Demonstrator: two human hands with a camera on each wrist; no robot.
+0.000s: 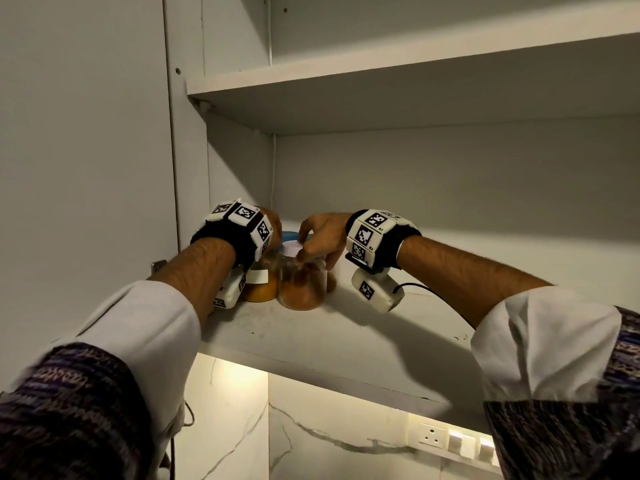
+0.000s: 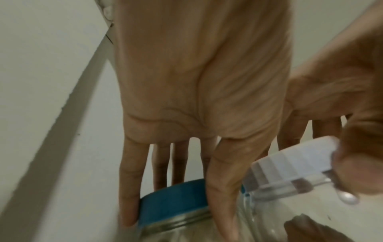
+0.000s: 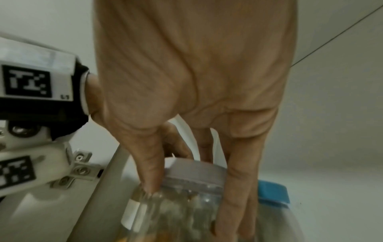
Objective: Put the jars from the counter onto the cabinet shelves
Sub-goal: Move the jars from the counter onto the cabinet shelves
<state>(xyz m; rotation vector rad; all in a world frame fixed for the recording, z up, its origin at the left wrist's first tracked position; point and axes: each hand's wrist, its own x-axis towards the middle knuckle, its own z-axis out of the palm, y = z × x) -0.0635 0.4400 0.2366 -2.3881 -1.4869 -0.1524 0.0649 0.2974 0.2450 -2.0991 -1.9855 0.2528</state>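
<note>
Two glass jars stand side by side at the left end of the lower cabinet shelf (image 1: 346,334). The blue-lidded jar (image 1: 263,289) holds yellow-orange powder and has a white label. My left hand (image 1: 273,223) reaches down over it, and its fingers (image 2: 221,188) grip the blue-lidded jar (image 2: 174,204) around the lid. The white-lidded jar (image 1: 303,285) holds orange-brown contents. My right hand (image 1: 322,237) grips it from above, thumb and fingers (image 3: 234,188) clasping the white-lidded jar (image 3: 194,173) at its neck. The blue-lidded jar (image 3: 273,193) sits just beyond it.
The cabinet's left side wall (image 1: 190,185) stands close beside the blue-lidded jar, with a metal hinge (image 1: 157,265) on its edge. The lower shelf runs on to the right. An upper shelf (image 1: 381,71) hangs overhead. Below are a lit marble backsplash and a wall socket (image 1: 431,434).
</note>
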